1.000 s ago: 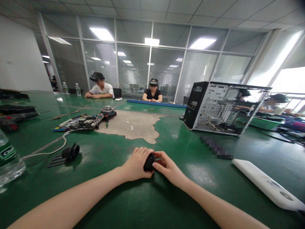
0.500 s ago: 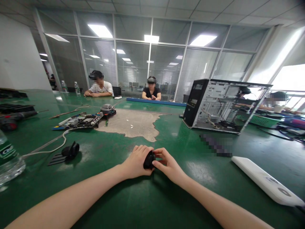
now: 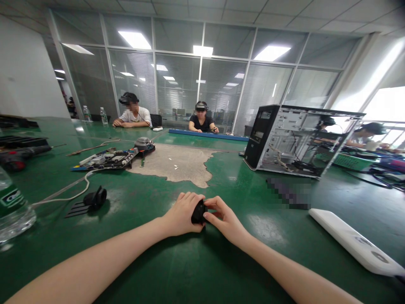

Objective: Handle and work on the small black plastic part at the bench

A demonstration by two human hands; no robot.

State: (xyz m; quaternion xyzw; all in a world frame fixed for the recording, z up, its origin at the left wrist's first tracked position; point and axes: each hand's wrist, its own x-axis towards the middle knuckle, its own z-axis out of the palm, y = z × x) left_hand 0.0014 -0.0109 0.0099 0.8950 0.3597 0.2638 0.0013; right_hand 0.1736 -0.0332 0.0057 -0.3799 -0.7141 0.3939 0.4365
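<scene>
Both of my hands meet over the green table (image 3: 142, 261) around a small black object (image 3: 198, 212). My left hand (image 3: 182, 214) wraps it from the left and above, fingers curled over it. From the right, my right hand (image 3: 222, 216) pinches its edge between thumb and fingers. What the black object is cannot be made out, as the fingers cover much of it. To the left lies a black part with flat prongs (image 3: 95, 199). Farther off are a circuit board (image 3: 109, 159) and a metal fan-like part (image 3: 144, 144).
At the left edge stand a water bottle (image 3: 12, 207) and a power drill (image 3: 22, 158). An open computer case (image 3: 284, 141) stands right, with a white elongated device (image 3: 354, 240) nearer. Two people sit across the table behind a blue bar (image 3: 207, 134); another sits far right.
The view has shifted slightly. My hands keep nearly the same hold on the black object. The person in black across the table has moved their hands apart.
</scene>
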